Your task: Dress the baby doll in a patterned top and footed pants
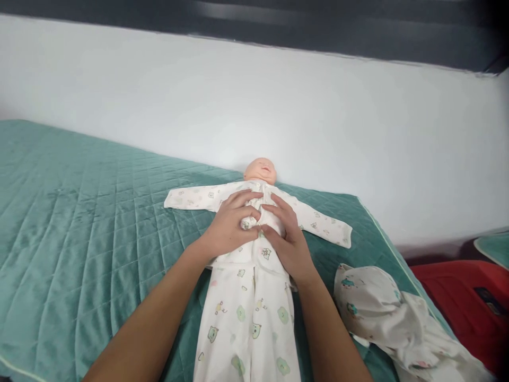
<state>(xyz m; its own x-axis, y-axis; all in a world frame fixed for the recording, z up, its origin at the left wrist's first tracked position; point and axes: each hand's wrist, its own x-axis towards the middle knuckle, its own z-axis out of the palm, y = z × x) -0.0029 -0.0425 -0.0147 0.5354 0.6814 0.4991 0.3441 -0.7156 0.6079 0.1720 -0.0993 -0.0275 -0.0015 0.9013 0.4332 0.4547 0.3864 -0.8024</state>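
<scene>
A baby doll (260, 171) lies on its back on a green quilted cover (99, 228), its head by the wall. It wears a white printed top (318, 222) with both sleeves spread outward, and white printed trousers (246, 323) stretch toward me. My left hand (233, 223) rests on the left side of the doll's chest, fingers bent and spread over the cloth. On the right side of the chest lies my right hand (287, 233), its fingers also apart. Both thumbs and fingertips come close together at the front middle of the top.
Crumpled white printed clothing (374, 307) lies on the cover at the right. A red object (461, 297) stands beyond the cover's right edge. A white wall (238, 101) rises behind the doll's head, with a dark band above.
</scene>
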